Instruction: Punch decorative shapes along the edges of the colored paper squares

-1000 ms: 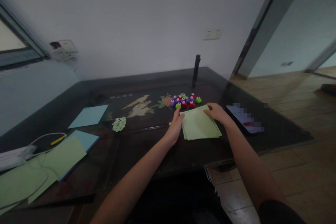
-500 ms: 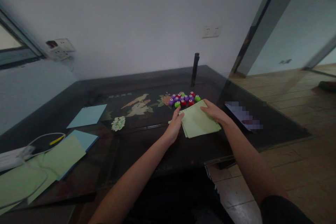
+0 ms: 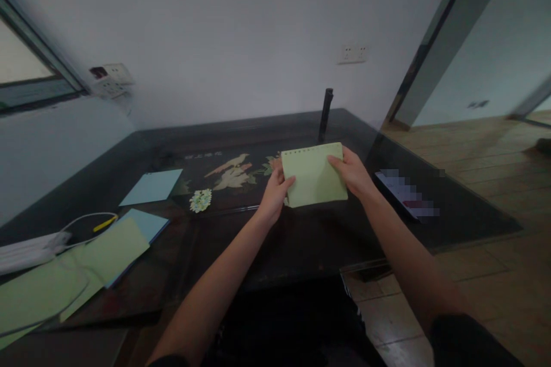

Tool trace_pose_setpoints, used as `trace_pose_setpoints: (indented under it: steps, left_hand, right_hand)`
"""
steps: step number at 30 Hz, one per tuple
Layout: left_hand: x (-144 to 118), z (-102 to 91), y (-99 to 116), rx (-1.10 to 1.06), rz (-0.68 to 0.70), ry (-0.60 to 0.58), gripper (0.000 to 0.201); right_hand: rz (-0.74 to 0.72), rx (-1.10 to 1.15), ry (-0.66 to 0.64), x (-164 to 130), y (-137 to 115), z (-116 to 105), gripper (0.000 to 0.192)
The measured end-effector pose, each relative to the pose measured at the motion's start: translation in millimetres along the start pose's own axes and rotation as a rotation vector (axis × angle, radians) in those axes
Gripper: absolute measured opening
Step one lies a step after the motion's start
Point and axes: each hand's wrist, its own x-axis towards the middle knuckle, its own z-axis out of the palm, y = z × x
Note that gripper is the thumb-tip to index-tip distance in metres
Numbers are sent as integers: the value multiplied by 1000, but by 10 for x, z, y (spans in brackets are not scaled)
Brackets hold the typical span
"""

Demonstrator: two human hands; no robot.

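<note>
Both of my hands hold a stack of pale green punched paper sheets (image 3: pixel 313 175) upright above the dark table (image 3: pixel 301 241). My left hand (image 3: pixel 275 192) grips the stack's lower left edge. My right hand (image 3: pixel 353 174) grips its right edge. The raised sheets hide the small coloured punches that stood behind them on the table.
A phone (image 3: pixel 407 195) lies right of my hands. A black upright post (image 3: pixel 325 113) stands at the back. Light blue sheets (image 3: pixel 150 187) and green sheets (image 3: pixel 103 255) lie at left, with a white cable (image 3: pixel 86 225), a white power strip (image 3: pixel 26 243) and a floral sticker (image 3: pixel 200 199).
The green sheets lay flat on the table with my hands on their edges; now both hands have lifted the stack upright, covering the coloured punches.
</note>
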Motion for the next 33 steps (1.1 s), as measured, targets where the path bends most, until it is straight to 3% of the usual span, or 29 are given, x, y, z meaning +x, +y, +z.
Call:
trace_pose_setpoints:
  steps: [4,7,10,13,20,29,33]
  left_hand:
    - [116,-293,230,229,316,45,26]
    - [184,-572,271,390,486,91,20]
    - [237,-827,145,441,500,125,24]
    - [282,-983,-17,483,455,129,26]
    - [294,-962,-31,505,447,78,36]
    - [281,-940,-39,571,501,122,32]
    - [245,-903,38,516,519,121,52]
  right_hand:
    - [-204,-68,17,123,-165,372,27]
    - [-283,-78,34,153,-126,652,25]
    - [-302,-93,48,128,53,835,24]
    - [-256,-138,6,107,279,871,25]
    - [-122,-144,-68,176,566,780,37]
    - [-147,-79,-84,123,525,874,42]
    - [-194,-175,-74,85,498,889,47]
